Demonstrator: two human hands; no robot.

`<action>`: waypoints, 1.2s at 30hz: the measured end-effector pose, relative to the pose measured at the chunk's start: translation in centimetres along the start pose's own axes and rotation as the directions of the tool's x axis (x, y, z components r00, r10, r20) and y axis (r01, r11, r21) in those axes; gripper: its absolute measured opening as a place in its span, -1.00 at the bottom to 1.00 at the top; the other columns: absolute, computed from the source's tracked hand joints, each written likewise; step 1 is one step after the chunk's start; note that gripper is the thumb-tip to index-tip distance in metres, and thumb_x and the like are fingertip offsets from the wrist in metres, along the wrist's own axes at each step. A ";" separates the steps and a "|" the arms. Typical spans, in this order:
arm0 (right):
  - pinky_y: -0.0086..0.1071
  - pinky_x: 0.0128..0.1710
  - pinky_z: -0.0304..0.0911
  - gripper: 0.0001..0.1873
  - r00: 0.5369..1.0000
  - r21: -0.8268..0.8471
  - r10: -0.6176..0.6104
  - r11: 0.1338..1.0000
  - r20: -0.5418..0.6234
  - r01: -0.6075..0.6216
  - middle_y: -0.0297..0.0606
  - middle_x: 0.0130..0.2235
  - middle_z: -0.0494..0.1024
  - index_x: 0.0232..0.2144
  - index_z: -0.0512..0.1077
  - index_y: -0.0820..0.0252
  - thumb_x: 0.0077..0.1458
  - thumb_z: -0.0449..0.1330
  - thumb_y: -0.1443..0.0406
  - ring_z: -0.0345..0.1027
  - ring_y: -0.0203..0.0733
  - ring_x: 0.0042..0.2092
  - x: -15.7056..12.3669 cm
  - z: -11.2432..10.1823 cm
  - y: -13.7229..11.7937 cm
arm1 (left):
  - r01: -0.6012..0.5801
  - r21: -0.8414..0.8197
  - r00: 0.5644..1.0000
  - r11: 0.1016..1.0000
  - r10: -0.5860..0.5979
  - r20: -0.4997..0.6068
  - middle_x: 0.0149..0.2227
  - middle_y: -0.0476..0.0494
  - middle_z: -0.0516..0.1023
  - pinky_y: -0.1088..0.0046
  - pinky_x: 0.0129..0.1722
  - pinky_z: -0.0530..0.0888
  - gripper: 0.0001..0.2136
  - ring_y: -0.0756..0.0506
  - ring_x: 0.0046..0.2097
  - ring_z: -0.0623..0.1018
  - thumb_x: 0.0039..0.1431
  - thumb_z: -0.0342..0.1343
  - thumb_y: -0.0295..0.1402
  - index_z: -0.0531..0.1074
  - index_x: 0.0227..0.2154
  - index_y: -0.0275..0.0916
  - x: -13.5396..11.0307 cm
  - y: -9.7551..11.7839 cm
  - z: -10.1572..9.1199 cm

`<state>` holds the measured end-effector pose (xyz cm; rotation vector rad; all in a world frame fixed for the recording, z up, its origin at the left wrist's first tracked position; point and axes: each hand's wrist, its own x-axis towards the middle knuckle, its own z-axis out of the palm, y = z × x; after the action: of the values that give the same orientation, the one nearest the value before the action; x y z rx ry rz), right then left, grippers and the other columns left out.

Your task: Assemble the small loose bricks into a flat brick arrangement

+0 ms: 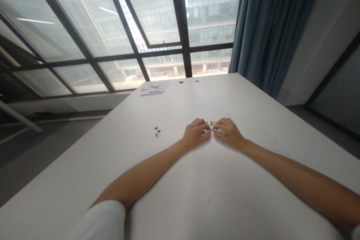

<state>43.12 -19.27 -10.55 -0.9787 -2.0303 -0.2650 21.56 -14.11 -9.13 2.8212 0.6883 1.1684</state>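
My left hand (196, 133) and my right hand (228, 133) meet over the white table (168, 180), fingertips close together. Both are closed in a pinch on a small grey piece (212, 129), one at each end. Its exact kind is too small to make out, and the fingers cover most of it. Just behind the fingertips lie a small yellow piece (214, 123) and a dark grey piece (211, 123), partly hidden by my right hand. To the left of my left hand, several small dark grey pieces (159, 131) rest on the tabletop.
Papers with a dark pen-like item (154, 92) lie at the table's far left corner. A round dark disc (181, 82) and a tiny dark item (197, 81) are near the far edge. Beyond stand large windows (157, 7) and a blue curtain (267, 26).
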 end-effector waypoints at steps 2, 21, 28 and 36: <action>-0.20 -0.19 0.17 -0.95 1.000 -0.003 0.000 1.000 0.000 0.000 -0.24 -0.31 0.57 -0.30 0.49 0.09 0.22 0.22 0.34 0.38 -0.11 -0.20 -0.1 0.0 0.0 | -0.002 -0.001 1.000 1.000 0.002 0.003 -0.30 -0.09 0.56 0.41 -0.22 0.47 -0.93 -0.06 -0.21 0.50 0.21 0.19 -0.34 0.55 -0.32 -0.16 0.0 0.0 0.1; -0.22 -0.16 0.11 -0.96 1.000 -0.050 0.004 0.999 -0.005 -0.004 -0.26 -0.32 0.54 -0.30 0.51 0.13 0.22 0.25 0.35 0.32 -0.12 -0.19 -0.2 0.2 0.3 | 0.077 -0.075 0.997 0.994 -0.077 0.003 -0.28 -0.10 0.53 0.38 -0.15 0.49 -0.91 -0.08 -0.19 0.51 0.18 0.15 -0.38 0.54 -0.28 -0.15 -0.1 0.5 0.0; -0.24 -0.17 0.06 -0.93 0.996 -0.101 0.076 0.992 0.052 -0.070 -0.25 -0.35 0.53 -0.33 0.53 0.13 0.21 0.25 0.35 0.29 -0.12 -0.21 -0.2 0.6 0.1 | 0.187 -0.101 0.978 0.977 -0.194 -0.072 -0.30 -0.08 0.51 0.37 -0.11 0.46 -0.87 -0.07 -0.18 0.51 0.24 0.08 -0.43 0.53 -0.28 -0.16 -0.1 -0.4 0.4; -0.24 -0.15 0.05 -0.92 0.980 -0.128 0.144 0.984 0.137 -0.126 -0.24 -0.34 0.54 -0.36 0.54 0.16 0.19 0.26 0.35 0.29 -0.13 -0.22 -0.3 0.9 0.0 | 0.208 -0.099 0.970 0.973 -0.218 -0.108 -0.34 -0.07 0.50 0.39 -0.16 0.44 -0.88 -0.07 -0.21 0.49 0.21 0.08 -0.47 0.52 -0.36 -0.19 0.1 -0.9 0.5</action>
<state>42.70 -18.97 -11.32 -1.2368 -2.0872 -0.2491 21.60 -13.16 -9.59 2.5482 0.8985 1.2988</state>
